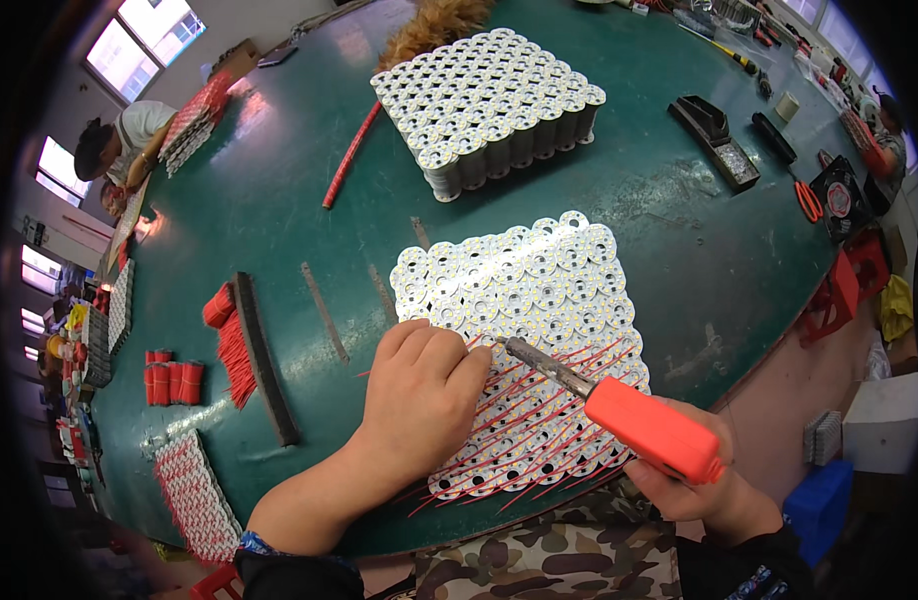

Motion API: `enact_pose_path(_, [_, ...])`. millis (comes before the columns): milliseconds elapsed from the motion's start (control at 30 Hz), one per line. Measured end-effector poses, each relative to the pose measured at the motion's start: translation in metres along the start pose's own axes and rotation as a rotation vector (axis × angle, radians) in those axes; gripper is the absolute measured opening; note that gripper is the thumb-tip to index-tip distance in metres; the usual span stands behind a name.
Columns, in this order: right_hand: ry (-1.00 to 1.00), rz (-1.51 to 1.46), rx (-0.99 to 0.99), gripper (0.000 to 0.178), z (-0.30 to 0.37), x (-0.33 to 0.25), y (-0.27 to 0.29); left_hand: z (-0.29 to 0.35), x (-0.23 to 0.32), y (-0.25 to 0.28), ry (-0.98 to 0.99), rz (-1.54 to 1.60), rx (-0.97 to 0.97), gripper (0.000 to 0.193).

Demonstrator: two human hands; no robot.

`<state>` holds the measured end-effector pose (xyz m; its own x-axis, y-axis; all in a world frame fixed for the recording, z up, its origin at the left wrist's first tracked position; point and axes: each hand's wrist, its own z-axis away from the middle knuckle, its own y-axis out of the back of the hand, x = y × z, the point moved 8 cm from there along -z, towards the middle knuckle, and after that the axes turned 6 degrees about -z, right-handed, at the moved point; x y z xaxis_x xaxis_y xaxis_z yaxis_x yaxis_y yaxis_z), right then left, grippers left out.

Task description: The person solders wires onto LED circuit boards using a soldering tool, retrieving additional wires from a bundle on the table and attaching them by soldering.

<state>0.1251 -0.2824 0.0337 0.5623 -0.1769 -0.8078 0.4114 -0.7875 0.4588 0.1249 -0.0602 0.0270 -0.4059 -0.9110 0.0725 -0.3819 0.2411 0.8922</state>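
Observation:
A panel of joined round white LED boards lies flat on the table in front of me. Thin red wires run in slanting rows across its nearer half. My right hand is closed round the red handle of a soldering iron, whose metal tip points left and meets the panel near its middle. Just left of that tip, my left hand rests on the panel with fingers curled in a pinch. A red wire shows on both sides of it; the fingertips are partly hidden.
Beyond stands a tall stack of similar panels. To the left are a dark bar, loose red wires, wire bundles and a wired panel. A black holder and orange-handled scissors lie right. Two people sit farther off.

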Motion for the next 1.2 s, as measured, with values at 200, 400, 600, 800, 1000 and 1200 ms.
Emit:
enact_pose_path(200, [-0.003,-0.015,0.001,0.056,0.000,0.004,-0.002,0.000,0.000,0.000,0.000,-0.003,-0.010,0.017])
enact_pose_path(400, [0.014,-0.034,-0.011,0.057,0.002,0.004,-0.003,-0.001,-0.001,0.000,0.002,0.003,-0.013,0.018])
enact_pose_path(600, [0.031,-0.033,-0.004,0.058,0.003,0.002,-0.003,0.000,-0.001,-0.001,0.002,0.004,-0.011,0.018])
enact_pose_path(800, [0.095,0.046,-0.015,0.059,0.001,-0.004,-0.002,0.000,0.000,-0.001,-0.001,-0.002,-0.018,0.017])
enact_pose_path(1000, [-0.011,-0.079,-0.072,0.052,0.008,0.007,-0.001,0.001,-0.001,-0.002,-0.008,-0.002,-0.002,0.018])
enact_pose_path(1200, [-0.015,0.114,-0.044,0.049,0.021,0.005,0.005,0.001,-0.002,-0.001,-0.011,-0.001,-0.012,0.019])
